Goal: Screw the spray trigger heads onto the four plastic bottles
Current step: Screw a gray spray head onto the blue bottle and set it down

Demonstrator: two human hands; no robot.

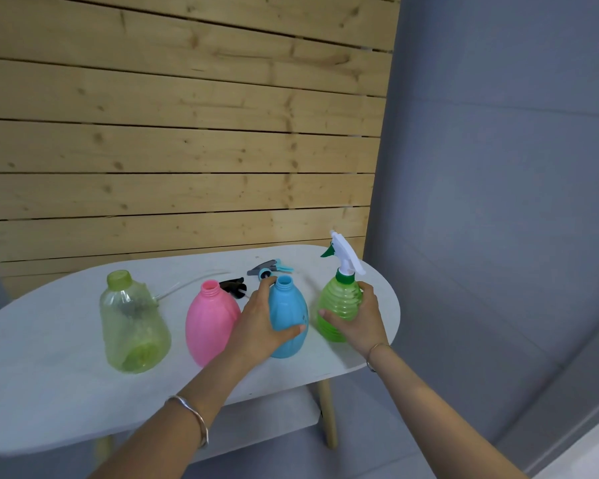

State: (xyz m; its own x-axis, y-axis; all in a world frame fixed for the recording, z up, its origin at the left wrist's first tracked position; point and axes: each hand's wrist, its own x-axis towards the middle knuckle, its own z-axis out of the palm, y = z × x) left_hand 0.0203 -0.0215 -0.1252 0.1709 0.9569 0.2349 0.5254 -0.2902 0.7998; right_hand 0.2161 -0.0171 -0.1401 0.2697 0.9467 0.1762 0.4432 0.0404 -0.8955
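Four bottles stand in a row on the white table (49, 392). My left hand (260, 323) grips the blue bottle (288, 305), whose neck has no head. My right hand (358, 319) grips the green bottle (339, 302), which carries a white spray head (346, 254) with a green nozzle. A pink bottle (208, 326) stands with a bare neck just left of my left hand. At the far left is a pale yellow-green clear bottle (132, 326), neck bare. Behind the bottles lie a black trigger head (234, 286) and a grey-and-blue trigger head (268, 267).
A clear dip tube (191, 283) lies on the table behind the yellow-green and pink bottles. A wooden slat wall (173, 133) rises right behind the table. The table's rounded right edge (393, 326) is close to the green bottle; grey wall and floor lie beyond.
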